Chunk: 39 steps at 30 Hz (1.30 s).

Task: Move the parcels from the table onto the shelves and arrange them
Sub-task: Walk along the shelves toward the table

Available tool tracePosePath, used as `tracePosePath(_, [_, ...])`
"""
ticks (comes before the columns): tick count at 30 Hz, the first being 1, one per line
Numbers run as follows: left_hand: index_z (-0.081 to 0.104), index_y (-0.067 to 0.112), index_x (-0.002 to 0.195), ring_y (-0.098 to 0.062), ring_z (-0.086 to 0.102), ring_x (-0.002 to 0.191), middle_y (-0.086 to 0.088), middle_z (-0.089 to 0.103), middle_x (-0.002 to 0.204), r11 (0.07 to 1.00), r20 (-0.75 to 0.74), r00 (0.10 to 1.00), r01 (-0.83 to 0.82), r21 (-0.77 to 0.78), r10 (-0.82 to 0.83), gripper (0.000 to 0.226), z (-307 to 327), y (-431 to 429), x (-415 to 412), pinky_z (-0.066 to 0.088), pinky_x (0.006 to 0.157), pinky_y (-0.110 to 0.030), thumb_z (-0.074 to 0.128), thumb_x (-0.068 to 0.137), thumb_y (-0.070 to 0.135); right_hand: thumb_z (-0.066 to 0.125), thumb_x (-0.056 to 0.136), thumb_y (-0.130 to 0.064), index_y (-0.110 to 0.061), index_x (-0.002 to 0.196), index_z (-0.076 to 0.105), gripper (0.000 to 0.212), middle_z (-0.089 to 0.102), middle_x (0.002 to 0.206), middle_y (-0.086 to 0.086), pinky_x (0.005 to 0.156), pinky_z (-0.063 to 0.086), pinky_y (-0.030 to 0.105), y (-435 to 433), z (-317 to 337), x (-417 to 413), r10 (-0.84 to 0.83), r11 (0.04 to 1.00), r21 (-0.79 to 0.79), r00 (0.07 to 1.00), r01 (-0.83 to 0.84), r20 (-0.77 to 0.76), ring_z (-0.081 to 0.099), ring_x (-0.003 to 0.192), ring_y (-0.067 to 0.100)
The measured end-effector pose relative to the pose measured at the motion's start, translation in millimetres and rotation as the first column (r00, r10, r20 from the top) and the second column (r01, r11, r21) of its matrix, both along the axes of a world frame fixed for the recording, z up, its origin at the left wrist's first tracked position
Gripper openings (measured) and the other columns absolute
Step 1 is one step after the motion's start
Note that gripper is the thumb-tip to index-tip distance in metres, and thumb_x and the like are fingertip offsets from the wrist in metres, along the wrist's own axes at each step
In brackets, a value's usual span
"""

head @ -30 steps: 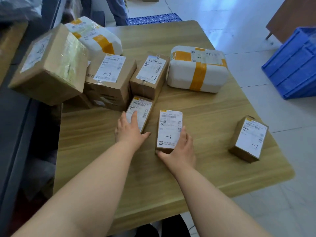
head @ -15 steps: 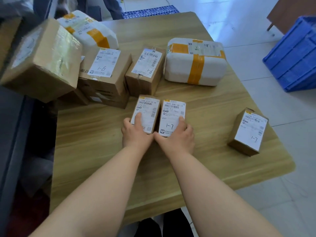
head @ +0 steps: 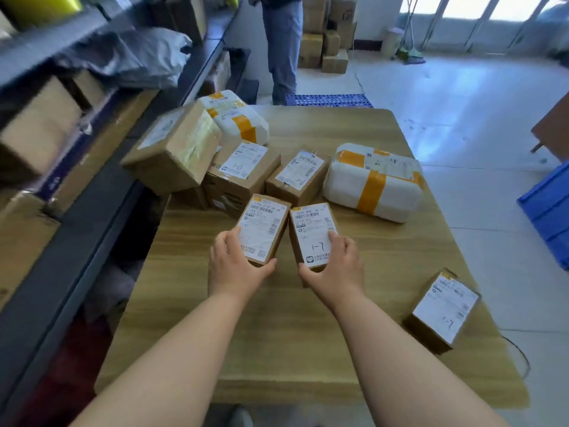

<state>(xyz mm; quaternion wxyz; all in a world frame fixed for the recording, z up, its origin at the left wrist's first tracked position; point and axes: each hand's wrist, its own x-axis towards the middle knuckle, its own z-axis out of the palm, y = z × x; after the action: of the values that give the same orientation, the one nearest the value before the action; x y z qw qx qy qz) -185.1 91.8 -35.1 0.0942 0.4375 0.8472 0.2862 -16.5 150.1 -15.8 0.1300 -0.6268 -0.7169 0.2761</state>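
Note:
Two small brown parcels with white labels are lifted just above the wooden table. My left hand grips the near end of the left small parcel. My right hand grips the right small parcel, marked 1-7. Behind them lie several more parcels: a large tilted box, two labelled boxes, and two white bags with orange tape. Another small 1-7 box sits at the table's right edge.
Grey metal shelves run along the left, holding cardboard boxes and a grey bag. A person in jeans stands beyond the table. A blue crate is on the floor at right. Stacked boxes stand far back.
Both hands closed round the two small parcels and raised them off the table, slightly apart. The camera tilted up, bringing the shelves and room into view.

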Motion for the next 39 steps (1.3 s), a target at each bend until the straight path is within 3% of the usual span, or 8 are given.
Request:
tracePosePath(6, [0.038, 0.012, 0.138, -0.029, 0.042, 0.117, -0.011, 0.038, 0.134, 0.95, -0.056, 0.951, -0.301, 0.081, 0.305, 0.093, 25, -40, 17, 0.041, 0.098, -0.04, 0.081, 0.065, 0.048, 0.069, 0.073, -0.054, -0.023, 0.151, 0.016, 0.099, 0.024, 0.15, 0.008, 0.116, 0.021, 0.037, 4, 34, -6, 0.314, 0.947, 0.081, 0.949, -0.311, -0.018, 0.023, 0.138, 0.026])
tracePosePath(10, [0.027, 0.018, 0.145, -0.026, 0.036, 0.125, -0.007, 0.035, 0.139, 0.87, -0.018, 0.878, -0.471, 0.146, 0.479, 0.102, 40, -80, 26, 0.037, 0.105, -0.039, 0.082, 0.065, 0.047, 0.075, 0.071, -0.051, -0.02, 0.153, 0.006, 0.111, 0.024, 0.152, 0.004, 0.115, 0.02, 0.036, -15, 50, -16, 0.479, 0.874, 0.137, 0.875, -0.466, -0.075, 0.023, 0.138, 0.024])
tracePosePath(14, [0.016, 0.019, 0.152, -0.024, 0.026, 0.136, -0.007, 0.029, 0.149, 0.726, 0.035, 0.745, -0.659, 0.197, 0.666, 0.114, 60, -147, 34, 0.026, 0.112, -0.038, 0.083, 0.065, 0.048, 0.078, 0.07, -0.05, -0.016, 0.153, 0.002, 0.118, 0.024, 0.153, 0.002, 0.114, 0.021, 0.034, -58, 61, -33, 0.625, 0.78, 0.135, 0.772, -0.611, -0.119, 0.023, 0.137, 0.023])
tracePosePath(19, [0.024, 0.018, 0.148, -0.024, 0.03, 0.133, -0.006, 0.034, 0.143, 0.575, -0.004, 0.593, -0.779, 0.25, 0.805, 0.109, 72, -241, 42, 0.029, 0.113, -0.041, 0.085, 0.061, 0.046, 0.076, 0.072, -0.05, -0.014, 0.153, 0.006, 0.113, 0.021, 0.153, 0.001, 0.115, 0.019, 0.033, -133, 66, -60, 0.78, 0.624, 0.172, 0.598, -0.762, -0.182, 0.018, 0.138, 0.021])
tracePosePath(23, [0.039, 0.019, 0.14, -0.025, 0.04, 0.125, -0.005, 0.042, 0.136, 0.428, -0.123, 0.41, -0.866, 0.26, 0.904, 0.097, 89, -321, 47, 0.037, 0.105, -0.042, 0.083, 0.06, 0.051, 0.072, 0.073, -0.056, -0.018, 0.151, 0.014, 0.104, 0.022, 0.15, 0.0, 0.114, 0.024, 0.033, -211, 73, -86, 0.866, 0.49, 0.217, 0.444, -0.845, -0.229, 0.018, 0.137, 0.018])
tracePosePath(28, [0.039, 0.018, 0.139, -0.026, 0.04, 0.123, -0.006, 0.042, 0.135, 0.217, -0.148, 0.183, -0.939, 0.268, 0.972, 0.095, 98, -429, 71, 0.037, 0.103, -0.042, 0.083, 0.061, 0.05, 0.07, 0.074, -0.059, -0.021, 0.151, 0.013, 0.103, 0.022, 0.15, 0.001, 0.112, 0.028, 0.034, -314, 81, -102, 0.953, 0.277, 0.243, 0.232, -0.93, -0.196, 0.021, 0.136, 0.021])
tracePosePath(33, [0.038, 0.018, 0.139, -0.025, 0.041, 0.122, -0.006, 0.041, 0.135, -0.083, -0.109, -0.117, -0.958, 0.276, 0.987, 0.094, 92, -513, 131, 0.037, 0.102, -0.038, 0.084, 0.062, 0.046, 0.069, 0.074, -0.059, -0.024, 0.149, 0.016, 0.098, 0.02, 0.151, 0.001, 0.112, 0.028, 0.036, -409, 83, -88, 0.983, -0.039, 0.251, -0.082, -0.967, -0.162, 0.022, 0.136, 0.021])
tracePosePath(39, [0.035, 0.022, 0.142, -0.025, 0.038, 0.125, -0.005, 0.037, 0.137, -0.433, -0.05, -0.458, -0.866, 0.252, 0.887, 0.096, 87, -590, 227, 0.035, 0.106, -0.039, 0.083, 0.063, 0.046, 0.069, 0.074, -0.058, -0.025, 0.148, 0.016, 0.097, 0.017, 0.153, 0.0, 0.114, 0.024, 0.036, -514, 85, -51, 0.906, -0.371, 0.214, -0.403, -0.904, -0.132, 0.019, 0.137, 0.022])
